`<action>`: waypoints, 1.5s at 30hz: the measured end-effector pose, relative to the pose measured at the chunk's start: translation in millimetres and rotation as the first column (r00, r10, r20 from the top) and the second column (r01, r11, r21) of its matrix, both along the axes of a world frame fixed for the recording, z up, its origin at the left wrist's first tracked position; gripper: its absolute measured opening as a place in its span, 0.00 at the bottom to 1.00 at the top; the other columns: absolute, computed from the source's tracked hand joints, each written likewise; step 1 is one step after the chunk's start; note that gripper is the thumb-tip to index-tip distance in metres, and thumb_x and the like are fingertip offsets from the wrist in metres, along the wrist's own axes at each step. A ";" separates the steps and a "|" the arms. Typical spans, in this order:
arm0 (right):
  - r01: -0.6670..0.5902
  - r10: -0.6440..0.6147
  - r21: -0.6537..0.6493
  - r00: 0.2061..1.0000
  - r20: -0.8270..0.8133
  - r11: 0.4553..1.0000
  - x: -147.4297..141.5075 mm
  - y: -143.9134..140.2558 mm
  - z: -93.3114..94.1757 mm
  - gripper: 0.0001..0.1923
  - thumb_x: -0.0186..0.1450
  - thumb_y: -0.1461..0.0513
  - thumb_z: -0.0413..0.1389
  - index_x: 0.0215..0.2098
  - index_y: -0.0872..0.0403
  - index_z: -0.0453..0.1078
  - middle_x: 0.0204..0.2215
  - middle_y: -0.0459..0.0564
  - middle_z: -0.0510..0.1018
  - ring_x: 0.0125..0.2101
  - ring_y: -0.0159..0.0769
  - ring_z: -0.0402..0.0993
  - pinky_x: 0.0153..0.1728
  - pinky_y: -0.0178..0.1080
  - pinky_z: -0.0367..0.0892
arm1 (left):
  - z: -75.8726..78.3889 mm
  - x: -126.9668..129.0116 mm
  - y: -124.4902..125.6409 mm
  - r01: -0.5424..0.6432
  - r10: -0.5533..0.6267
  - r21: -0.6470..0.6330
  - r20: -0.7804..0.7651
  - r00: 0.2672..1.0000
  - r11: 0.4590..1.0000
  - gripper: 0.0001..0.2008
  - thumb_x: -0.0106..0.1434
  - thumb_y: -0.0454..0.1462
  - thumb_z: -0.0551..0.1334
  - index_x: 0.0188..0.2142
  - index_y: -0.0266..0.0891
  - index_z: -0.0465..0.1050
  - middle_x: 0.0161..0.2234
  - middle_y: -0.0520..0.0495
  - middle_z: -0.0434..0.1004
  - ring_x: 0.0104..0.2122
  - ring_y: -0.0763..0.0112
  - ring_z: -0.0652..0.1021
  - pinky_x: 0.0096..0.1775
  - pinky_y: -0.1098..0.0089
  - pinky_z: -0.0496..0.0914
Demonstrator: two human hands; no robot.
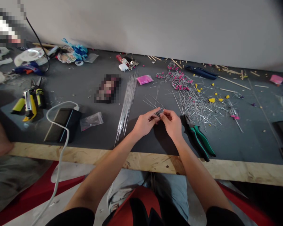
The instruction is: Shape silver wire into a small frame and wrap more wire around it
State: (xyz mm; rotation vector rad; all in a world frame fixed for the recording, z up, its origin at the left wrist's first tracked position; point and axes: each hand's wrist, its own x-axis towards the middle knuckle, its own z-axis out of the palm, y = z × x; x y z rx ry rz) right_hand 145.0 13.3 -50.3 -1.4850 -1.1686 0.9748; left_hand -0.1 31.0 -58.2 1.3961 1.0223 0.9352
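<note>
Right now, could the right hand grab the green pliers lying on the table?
Probably yes. The green pliers lie just beside the right hand with nothing between them, but that hand and the left hand are both pinching a small wire piece.

Both hands meet over the table [141, 147] near its front edge — left hand [143, 125] and right hand [172, 123] pinching a bit of wire [158, 112] between them. A bundle of straight wires [126, 106] lies just left, pliers [199, 138] just right — a tangled wire heap [193, 97] behind those.
</note>
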 end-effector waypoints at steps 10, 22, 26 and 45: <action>0.108 -0.105 0.065 0.993 -0.056 0.992 -5.8 -0.8 -1.6 0.17 0.56 0.54 0.60 0.39 0.54 0.66 0.32 0.49 0.76 0.34 0.37 0.75 0.39 0.42 0.70 | 2.2 1.4 0.4 -0.036 0.041 -0.060 0.084 0.996 0.998 0.26 0.58 0.37 0.62 0.56 0.38 0.64 0.31 0.49 0.77 0.27 0.77 0.75 0.35 0.71 0.73; 0.132 -0.133 -0.013 0.991 -0.032 0.991 -9.9 -1.2 -0.5 0.19 0.55 0.53 0.60 0.40 0.57 0.69 0.33 0.52 0.78 0.34 0.39 0.75 0.40 0.43 0.70 | -0.2 1.8 -1.3 -0.037 0.037 0.018 0.029 0.999 0.999 0.23 0.59 0.36 0.60 0.55 0.41 0.66 0.32 0.49 0.78 0.28 0.76 0.76 0.38 0.69 0.72; 0.146 -0.147 -0.015 0.987 -0.064 0.989 -11.2 -1.6 1.2 0.19 0.54 0.55 0.61 0.40 0.57 0.69 0.33 0.52 0.78 0.34 0.38 0.75 0.40 0.42 0.70 | 0.7 1.8 -1.3 -0.033 0.033 0.037 0.001 0.999 0.999 0.23 0.60 0.36 0.60 0.55 0.41 0.66 0.32 0.49 0.78 0.28 0.75 0.76 0.39 0.69 0.72; 0.126 -0.135 -0.059 0.973 -0.189 0.990 -8.0 3.1 -5.7 0.13 0.54 0.57 0.60 0.35 0.55 0.70 0.27 0.46 0.76 0.27 0.33 0.73 0.34 0.39 0.70 | -2.0 0.6 -0.8 -0.007 0.006 0.070 0.015 1.000 0.998 0.22 0.60 0.35 0.59 0.55 0.42 0.66 0.30 0.51 0.77 0.26 0.77 0.74 0.37 0.70 0.71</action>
